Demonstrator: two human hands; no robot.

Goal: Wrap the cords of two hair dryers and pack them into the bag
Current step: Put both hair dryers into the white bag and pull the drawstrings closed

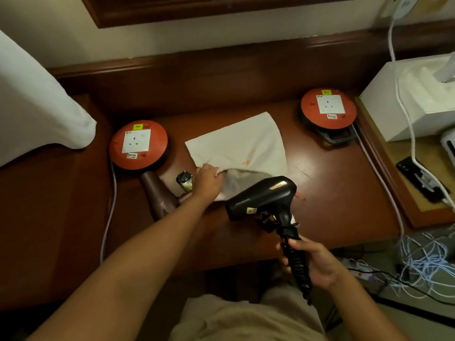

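A black hair dryer (261, 196) hangs above the wooden table, its nozzle pointing left, just in front of the mouth of a white cloth bag (242, 143). My right hand (311, 263) grips its handle, which has the black cord wound around it. My left hand (209, 180) pinches the near edge of the bag and holds the mouth up. A brown hair dryer (157, 195) lies on the table to the left of my left arm, with a black plug (184, 179) beside it.
Two red round extension reels stand on the table, one at left (138, 145) and one at back right (328, 109). A white pillow (37, 102) is far left. A white tissue box (408, 99) and tangled white cables (428, 257) are at right.
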